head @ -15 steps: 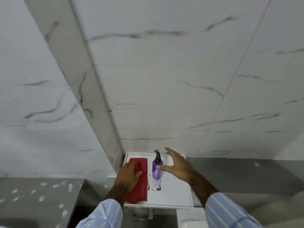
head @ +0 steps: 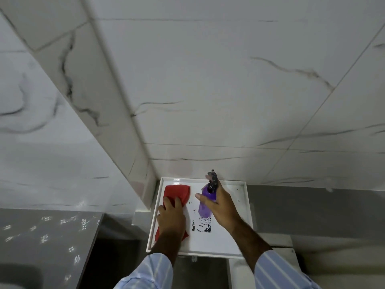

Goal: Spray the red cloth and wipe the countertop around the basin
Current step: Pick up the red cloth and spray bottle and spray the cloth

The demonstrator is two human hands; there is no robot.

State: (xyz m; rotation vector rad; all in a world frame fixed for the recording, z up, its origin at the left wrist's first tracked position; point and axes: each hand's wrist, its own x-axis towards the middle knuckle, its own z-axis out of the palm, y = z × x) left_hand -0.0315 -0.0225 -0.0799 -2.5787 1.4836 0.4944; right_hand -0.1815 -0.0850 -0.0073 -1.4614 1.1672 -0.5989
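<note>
A red cloth [head: 178,192] lies on the left side of a white tray [head: 243,202] fixed in the wall corner. My left hand [head: 171,215] rests on the cloth with its fingers bent over the fabric. A purple spray bottle [head: 205,205] with a black trigger head stands upright in the middle of the tray. My right hand [head: 220,205] is wrapped around the bottle from the right, thumb across its front. The bottle's reflection shows on the tray below it.
White marble-patterned wall tiles [head: 208,90] fill the view above the tray. A grey speckled countertop [head: 41,236] lies at the lower left, and a grey surface [head: 312,209] runs to the right of the tray. A white ledge [head: 277,245] sits below the tray's right side.
My right hand has closed around the spray bottle, where before it was open beside it. My left hand has slid further onto the red cloth.
</note>
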